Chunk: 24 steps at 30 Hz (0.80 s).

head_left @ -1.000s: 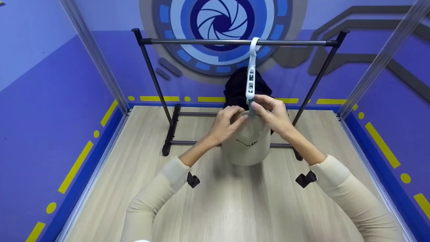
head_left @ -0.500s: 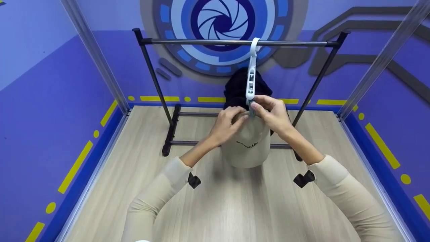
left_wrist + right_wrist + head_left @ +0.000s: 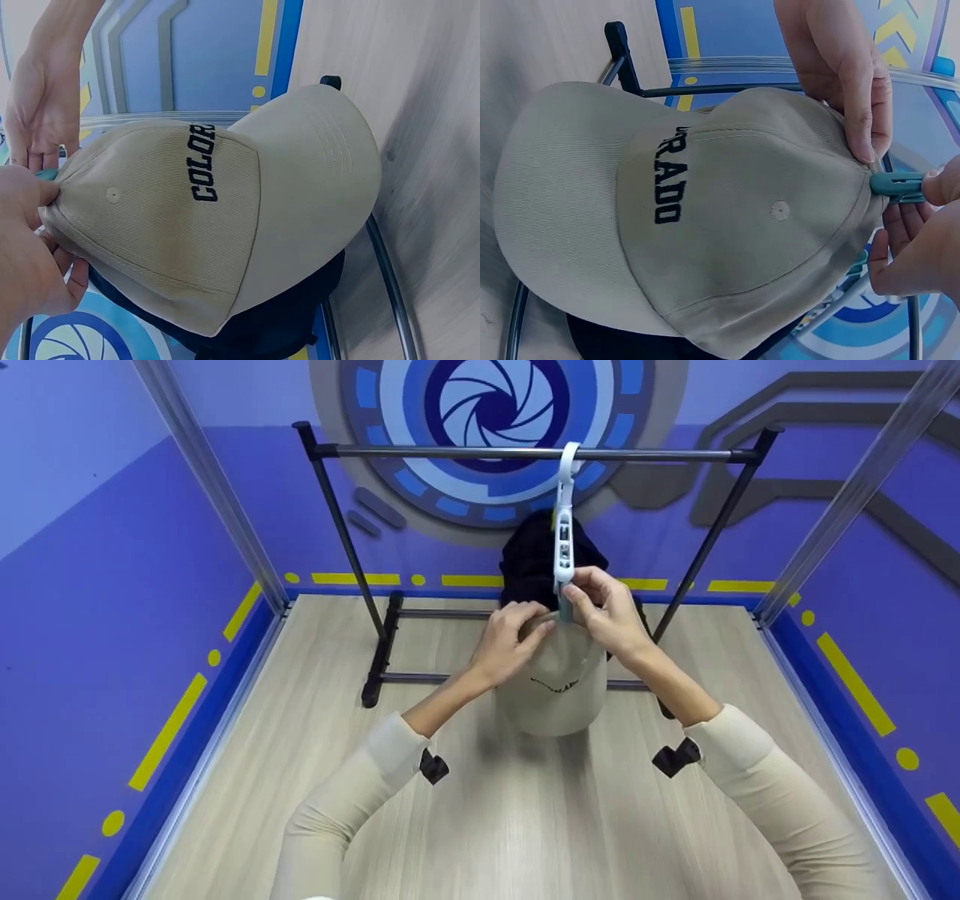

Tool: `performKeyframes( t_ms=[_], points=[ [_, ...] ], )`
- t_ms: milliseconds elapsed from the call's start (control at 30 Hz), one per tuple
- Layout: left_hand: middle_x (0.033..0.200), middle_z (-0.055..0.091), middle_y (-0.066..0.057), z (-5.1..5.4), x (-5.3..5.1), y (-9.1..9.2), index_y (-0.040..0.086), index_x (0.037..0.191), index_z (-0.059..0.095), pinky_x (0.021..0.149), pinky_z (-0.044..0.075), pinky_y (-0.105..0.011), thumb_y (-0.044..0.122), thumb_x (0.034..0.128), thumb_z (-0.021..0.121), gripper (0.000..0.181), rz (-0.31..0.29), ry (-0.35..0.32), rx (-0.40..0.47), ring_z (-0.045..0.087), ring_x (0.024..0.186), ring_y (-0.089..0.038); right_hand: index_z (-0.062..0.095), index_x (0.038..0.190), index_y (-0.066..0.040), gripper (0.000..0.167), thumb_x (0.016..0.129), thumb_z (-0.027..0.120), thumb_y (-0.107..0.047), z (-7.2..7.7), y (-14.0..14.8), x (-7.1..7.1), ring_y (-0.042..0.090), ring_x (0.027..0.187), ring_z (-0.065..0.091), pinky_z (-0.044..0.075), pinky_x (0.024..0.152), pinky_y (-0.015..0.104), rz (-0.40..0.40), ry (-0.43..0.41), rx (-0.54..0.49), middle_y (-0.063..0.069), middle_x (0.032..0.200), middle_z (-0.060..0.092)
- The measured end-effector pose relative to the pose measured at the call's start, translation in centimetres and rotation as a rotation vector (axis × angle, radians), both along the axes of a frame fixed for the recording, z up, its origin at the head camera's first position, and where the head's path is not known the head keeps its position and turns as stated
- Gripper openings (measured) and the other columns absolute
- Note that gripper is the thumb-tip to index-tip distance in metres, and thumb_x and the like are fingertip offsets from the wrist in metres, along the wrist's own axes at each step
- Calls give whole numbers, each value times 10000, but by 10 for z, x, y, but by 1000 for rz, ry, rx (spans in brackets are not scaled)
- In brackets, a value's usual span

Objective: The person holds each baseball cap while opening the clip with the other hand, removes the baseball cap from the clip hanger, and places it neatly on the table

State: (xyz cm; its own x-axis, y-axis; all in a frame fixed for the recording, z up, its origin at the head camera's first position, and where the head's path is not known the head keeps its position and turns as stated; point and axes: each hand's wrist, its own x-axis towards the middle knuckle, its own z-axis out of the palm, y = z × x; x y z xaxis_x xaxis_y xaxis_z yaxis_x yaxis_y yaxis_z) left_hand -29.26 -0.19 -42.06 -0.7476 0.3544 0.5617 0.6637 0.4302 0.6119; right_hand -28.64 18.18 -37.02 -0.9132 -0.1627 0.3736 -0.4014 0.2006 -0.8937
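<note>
A beige baseball cap (image 3: pixel 555 709) with dark lettering hangs brim down, its crown pinched up at the top. My left hand (image 3: pixel 504 643) pinches the crown fabric between thumb and fingers. With thumb and fingertips, my right hand (image 3: pixel 613 616) grips a teal clothespin (image 3: pixel 898 184), whose front end meets the gathered top of the cap. Above it, a white folding hanger (image 3: pixel 564 540) hooks over the rack's top bar. Behind the beige cap is a black cap (image 3: pixel 551 536), partly covered by the hanger and hands.
The dark metal garment rack (image 3: pixel 450 452) stands against the back wall, its feet on the wood-patterned floor (image 3: pixel 480 825). Blue and purple panels with yellow marks enclose the space on three sides. A clear post rises at each back corner.
The beige cap has dropped slightly, and the hanger's lower end has shifted a little right. Both hands keep their holds on the cap and clothespin.
</note>
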Motion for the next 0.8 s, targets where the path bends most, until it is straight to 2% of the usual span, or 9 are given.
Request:
performKeyframes(
  t_ms=[133,333,500,800],
  points=[
    [952,738,-78,-3,2,2,61,1012,735,808,445,-327,239,1001,654,196,-16,1,-23,620,877,-231,641,1146,65,169,1021,570,-24,0,1,-1,80,828,631,498,739,207,-4,26,4,147,1049,698],
    [947,734,-59,-8,6,2,88,1000,741,787,374,-318,267,999,656,198,0,5,-75,620,884,-226,637,1186,55,192,1020,569,-15,-4,1,-1,60,885,641,495,778,201,6,75,26,174,1093,688],
    [963,740,-61,-11,8,0,87,1012,752,809,421,-342,247,994,666,182,0,-3,-85,629,901,-223,621,1260,36,278,990,631,-29,-10,2,0,74,983,639,494,811,197,-4,113,42,157,1151,668],
    [969,740,-78,-16,12,-6,61,1024,758,850,514,-364,198,987,675,165,-25,-17,-77,654,915,-223,591,1331,19,344,996,632,-50,-16,5,0,65,1066,618,485,865,205,7,144,66,166,1230,649]
  ],
)
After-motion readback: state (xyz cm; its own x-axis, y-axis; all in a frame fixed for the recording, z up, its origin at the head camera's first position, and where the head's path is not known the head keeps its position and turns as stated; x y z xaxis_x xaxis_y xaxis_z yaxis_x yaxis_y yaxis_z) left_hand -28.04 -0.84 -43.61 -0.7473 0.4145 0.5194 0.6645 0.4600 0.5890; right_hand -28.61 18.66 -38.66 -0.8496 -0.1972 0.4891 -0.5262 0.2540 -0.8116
